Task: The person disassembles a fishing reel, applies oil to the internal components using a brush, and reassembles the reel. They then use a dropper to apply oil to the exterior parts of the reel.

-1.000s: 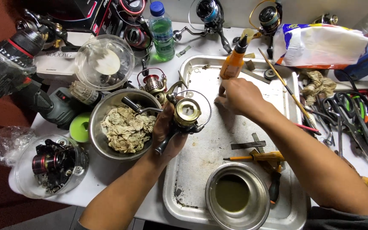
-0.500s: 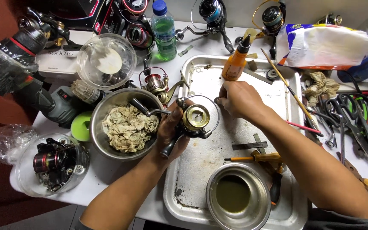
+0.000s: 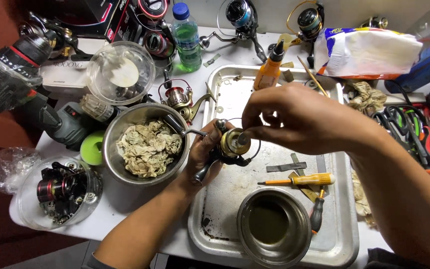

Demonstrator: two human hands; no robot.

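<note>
My left hand (image 3: 202, 159) grips a dark and gold fishing reel (image 3: 231, 144) over the left edge of a metal tray (image 3: 344, 234). The reel's handle sticks out to the left, over a steel bowl of dirty rags (image 3: 148, 144). My right hand (image 3: 294, 117) is above the reel, fingertips pinched on a small round part at the reel's top. An orange oil bottle (image 3: 269, 69) stands at the far end of the tray.
On the tray lie a yellow-handled screwdriver (image 3: 302, 180), flat metal tools and a small steel bowl of dark liquid (image 3: 273, 231). Around it: other reels (image 3: 177, 97), a plastic tub of reel parts (image 3: 58, 192), a power drill (image 3: 31, 89), a green drink bottle (image 3: 187, 37), scissors and pliers (image 3: 419, 134).
My right hand came from beside the orange bottle to the top of the reel. My left hand tilted the reel slightly toward me.
</note>
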